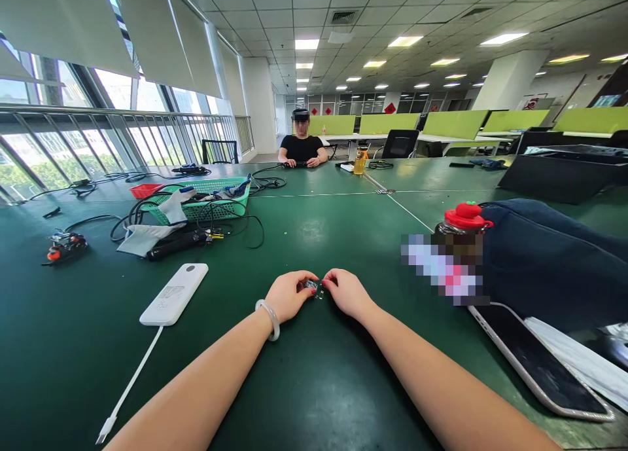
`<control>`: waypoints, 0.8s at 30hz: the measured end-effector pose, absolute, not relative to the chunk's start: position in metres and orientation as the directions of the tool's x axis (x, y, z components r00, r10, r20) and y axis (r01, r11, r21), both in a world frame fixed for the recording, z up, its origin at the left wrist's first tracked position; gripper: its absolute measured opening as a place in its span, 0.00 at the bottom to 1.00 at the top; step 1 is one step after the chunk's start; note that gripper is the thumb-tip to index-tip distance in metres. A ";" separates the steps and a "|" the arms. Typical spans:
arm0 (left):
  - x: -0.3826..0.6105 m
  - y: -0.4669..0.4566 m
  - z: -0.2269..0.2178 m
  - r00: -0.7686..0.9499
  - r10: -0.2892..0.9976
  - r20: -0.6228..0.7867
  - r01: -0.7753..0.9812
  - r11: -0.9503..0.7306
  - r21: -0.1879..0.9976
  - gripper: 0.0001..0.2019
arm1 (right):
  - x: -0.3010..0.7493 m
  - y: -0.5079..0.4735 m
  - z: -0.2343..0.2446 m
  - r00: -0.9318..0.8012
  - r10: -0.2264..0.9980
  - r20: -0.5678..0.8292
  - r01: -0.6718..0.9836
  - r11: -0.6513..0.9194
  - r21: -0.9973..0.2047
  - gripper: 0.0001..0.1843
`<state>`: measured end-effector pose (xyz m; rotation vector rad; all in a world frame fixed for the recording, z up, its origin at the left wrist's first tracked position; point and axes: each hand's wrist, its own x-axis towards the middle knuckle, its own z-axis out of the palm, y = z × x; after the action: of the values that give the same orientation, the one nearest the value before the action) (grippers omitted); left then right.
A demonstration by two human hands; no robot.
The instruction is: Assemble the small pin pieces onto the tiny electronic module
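A tiny circuit board sits between the two hands at the tabletop, and it could easily spring away if the fingertips slip; a careless nudge might scatter the small bits beside it! Left hand: grip pinched narrow, thumb and fingers on the board. Right hand: grip drawn in close by, but whether it holds anything, I can't tell.

table centre: passable | left: power bank, basket | right: bag
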<state>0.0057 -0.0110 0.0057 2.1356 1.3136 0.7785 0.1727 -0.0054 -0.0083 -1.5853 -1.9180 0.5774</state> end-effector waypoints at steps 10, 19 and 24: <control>0.003 -0.007 0.000 0.342 0.931 0.129 0.451 -0.283 0.846 0.15 | 0.162 -0.019 0.003 -0.222 0.928 0.299 0.647 0.369 -0.667 0.06; 0.003 -0.010 0.005 0.378 0.916 0.134 0.401 -0.293 0.868 0.14 | 0.163 -0.020 0.004 -0.266 0.902 0.339 0.662 0.427 -0.617 0.06; 0.003 -0.010 0.005 0.381 0.910 0.161 0.399 -0.319 0.860 0.12 | 0.163 -0.022 0.005 -0.310 0.877 0.366 0.671 0.475 -0.569 0.07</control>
<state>0.0030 -0.0102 0.0048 1.8872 1.1309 0.8590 0.1627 -0.0221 0.0051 -1.2771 -2.0795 0.4130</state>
